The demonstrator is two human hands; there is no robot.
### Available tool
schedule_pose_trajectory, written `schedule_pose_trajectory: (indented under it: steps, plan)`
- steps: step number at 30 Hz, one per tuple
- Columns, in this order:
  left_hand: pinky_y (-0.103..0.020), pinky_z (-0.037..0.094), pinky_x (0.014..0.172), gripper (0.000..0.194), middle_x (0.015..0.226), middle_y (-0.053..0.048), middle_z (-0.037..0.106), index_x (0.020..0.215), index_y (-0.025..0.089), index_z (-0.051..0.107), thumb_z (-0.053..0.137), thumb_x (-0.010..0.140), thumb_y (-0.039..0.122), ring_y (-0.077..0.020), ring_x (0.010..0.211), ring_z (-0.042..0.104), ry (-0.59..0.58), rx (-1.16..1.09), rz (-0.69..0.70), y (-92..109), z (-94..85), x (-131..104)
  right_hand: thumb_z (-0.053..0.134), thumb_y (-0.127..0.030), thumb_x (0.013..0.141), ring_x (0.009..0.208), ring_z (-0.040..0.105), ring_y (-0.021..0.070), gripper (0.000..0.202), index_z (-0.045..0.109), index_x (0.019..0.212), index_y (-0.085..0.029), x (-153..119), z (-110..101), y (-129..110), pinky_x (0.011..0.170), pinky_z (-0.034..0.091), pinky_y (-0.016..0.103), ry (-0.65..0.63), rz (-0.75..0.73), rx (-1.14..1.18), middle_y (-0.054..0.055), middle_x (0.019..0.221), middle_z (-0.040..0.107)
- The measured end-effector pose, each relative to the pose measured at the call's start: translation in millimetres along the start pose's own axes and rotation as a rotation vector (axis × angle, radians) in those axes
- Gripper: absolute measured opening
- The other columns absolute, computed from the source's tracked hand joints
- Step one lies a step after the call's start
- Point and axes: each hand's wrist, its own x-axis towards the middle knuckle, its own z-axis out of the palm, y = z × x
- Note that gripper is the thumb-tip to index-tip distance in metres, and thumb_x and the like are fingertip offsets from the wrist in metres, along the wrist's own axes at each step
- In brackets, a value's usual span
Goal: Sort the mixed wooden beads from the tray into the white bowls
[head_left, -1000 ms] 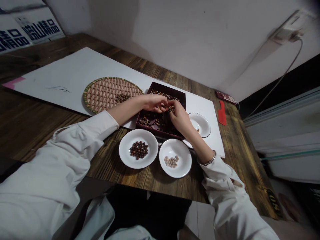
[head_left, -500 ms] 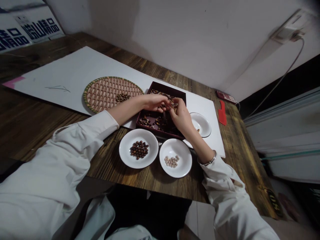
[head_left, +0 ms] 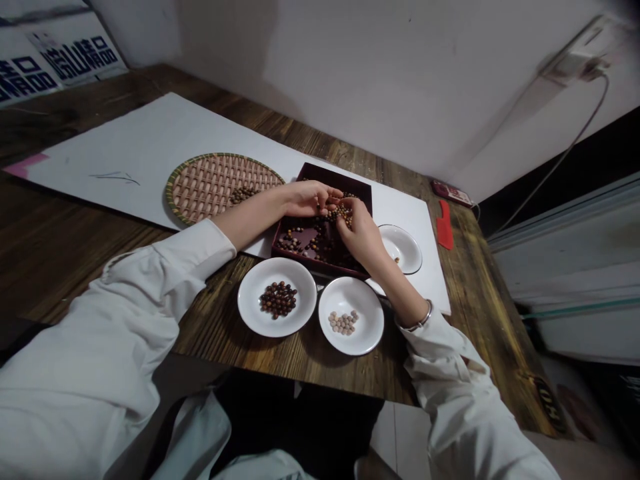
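A dark red box [head_left: 305,241] holds many small mixed beads [head_left: 300,244], brown, yellowish and pale. Over its left side is my left hand [head_left: 311,199], palm turned inward and fingers curled together; whatever they hold is too small to make out. My right hand [head_left: 361,230] reaches over the box's right side, thumb and forefinger apart with beads visible in the gap. The fingertips of both hands are close together. Dark brown beads [head_left: 278,300] lie in the left white bowl [head_left: 250,310], and pale beads [head_left: 343,323] in the white bowl beside it [head_left: 354,345].
Left of the box, a round woven tray [head_left: 210,187] carries greenish-brown beads [head_left: 243,194]. Another white bowl [head_left: 407,250] sits behind my right forearm. A red comb-like piece [head_left: 444,225] lies near the right end of the white board [head_left: 135,143] on the wooden table [head_left: 210,333].
My hands have drawn slightly apart, and the gap between right thumb and forefinger has widened. More beads show between them. The bowls and box stay in place.
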Motion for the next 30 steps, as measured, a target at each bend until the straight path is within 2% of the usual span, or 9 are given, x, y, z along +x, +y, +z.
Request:
schedule_pose_trajectory:
  steps: [9,17,23,27,30]
  plan:
    - [-0.02,0.036,0.062,0.039,0.08,-0.005,0.061,0.086,0.011,0.055,0.04,0.062,-0.017,-0.009,0.074,0.059,0.021,-0.083,0.019,0.3,-3.0,1.9,0.046,-0.023,0.088,0.117,0.056,0.028,0.032,0.049,0.12,-0.022,-0.5,1.1,1.4,0.098,0.046,0.048,-0.006,-0.015,-0.005,0.013,0.126,0.059]
    - [-0.017,0.04,0.066,0.031,0.082,-0.006,0.062,0.091,0.009,0.055,0.04,0.077,-0.014,-0.008,0.078,0.061,0.05,-0.094,0.054,-0.6,-1.6,2.8,0.046,-0.022,0.087,0.12,0.055,0.0283,0.035,0.048,0.121,-0.021,-0.3,0.0,0.8,0.101,0.045,0.049,-0.02,-0.013,0.017,0.014,0.129,0.058]
    - [-0.018,0.043,0.07,0.029,0.082,-0.005,0.062,0.092,0.01,0.055,0.039,0.08,-0.011,-0.008,0.077,0.06,0.087,-0.131,0.071,-0.2,0.4,3.0,0.047,-0.023,0.086,0.117,0.057,0.0297,0.033,0.05,0.119,-0.02,0.5,1.7,3.1,0.099,0.047,0.05,-0.018,-0.02,-0.014,0.015,0.126,0.06]
    - [-0.018,0.046,0.077,0.025,0.084,-0.006,0.061,0.088,0.009,0.055,0.036,0.084,-0.007,-0.0086,0.082,0.061,0.127,-0.187,0.051,1.7,0.0,3.6,0.047,-0.025,0.087,0.115,0.058,0.0302,0.031,0.051,0.117,-0.02,1.1,2.4,3.9,0.098,0.047,0.049,-0.022,-0.024,-0.028,0.015,0.124,0.061]
    - [-0.019,0.047,0.08,0.026,0.086,-0.007,0.061,0.09,0.009,0.054,0.037,0.081,-0.008,-0.0102,0.087,0.062,0.125,-0.218,0.049,2.3,-0.8,3.7,0.047,-0.025,0.087,0.114,0.058,0.0303,0.031,0.052,0.118,-0.019,1.2,2.6,4.1,0.096,0.048,0.049,-0.027,-0.026,-0.038,0.015,0.123,0.062]
